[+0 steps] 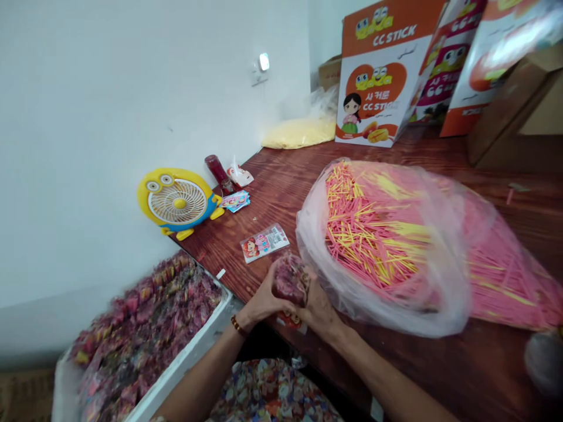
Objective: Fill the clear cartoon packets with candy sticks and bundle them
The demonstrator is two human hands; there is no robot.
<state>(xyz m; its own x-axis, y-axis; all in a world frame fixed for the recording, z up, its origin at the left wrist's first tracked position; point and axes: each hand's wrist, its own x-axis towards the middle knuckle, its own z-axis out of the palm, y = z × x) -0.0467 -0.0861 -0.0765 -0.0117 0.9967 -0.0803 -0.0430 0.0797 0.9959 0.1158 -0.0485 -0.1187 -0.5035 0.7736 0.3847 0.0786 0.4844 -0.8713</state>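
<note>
Over the table's near edge, my left hand [263, 302] and my right hand [319, 309] are both closed round a dark red-purple bundle in clear wrapping [290, 280]. What exactly it contains is too blurred to tell. Just below it, a red printed packet [289, 320] shows partly, with my fingers covering some of it. Beyond my hands lies a flat printed packet with cartoon figures [264, 242]. To the right of my right hand, a large clear plastic bag [314, 234] lies open, full of thin pink and yellow sticks [373, 240].
At lower left stands a white foam box [187, 356] heaped with purple-red wrapped pieces [145, 328]. A yellow toy-shaped fan [179, 202], a dark red bottle [219, 172] and small packets [236, 201] stand near the wall. Printed cartons [373, 76] line the back right, beside a yellow bag [299, 132].
</note>
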